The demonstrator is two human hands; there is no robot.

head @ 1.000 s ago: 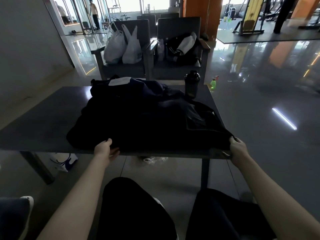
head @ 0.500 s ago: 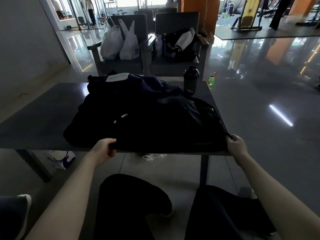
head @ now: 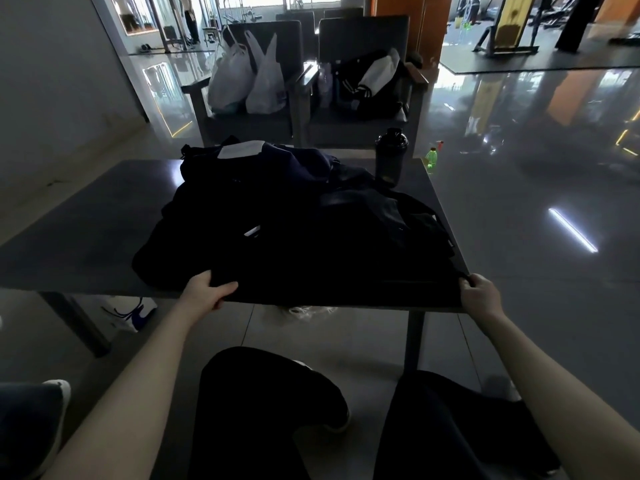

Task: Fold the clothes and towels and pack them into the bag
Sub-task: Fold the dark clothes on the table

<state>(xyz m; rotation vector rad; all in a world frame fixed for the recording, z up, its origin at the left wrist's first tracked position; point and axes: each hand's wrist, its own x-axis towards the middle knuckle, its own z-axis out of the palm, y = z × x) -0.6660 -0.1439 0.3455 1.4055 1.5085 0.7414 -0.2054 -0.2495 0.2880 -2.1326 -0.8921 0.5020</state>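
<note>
One black garment (head: 329, 268) lies spread flat on the near half of the table (head: 69, 220), its hem along the near edge. Left hand (head: 207, 294) grips the near-left hem, fingers curled around the cloth. Right hand (head: 479, 296) pinches the near-right corner, fingers curled tight. Behind the garment is a heap of dark clothes (head: 294, 164) with one pale patch on top; can't tell how many pieces. One black shaker bottle (head: 391, 157) stands upright at the far right of the table. Beyond it are two chairs: the left chair (head: 242, 126) holds two white plastic bags (head: 242, 81), the right chair (head: 363, 36) one dark bag (head: 367, 91). One green bottle (head: 431, 157) stands on the floor.
</note>
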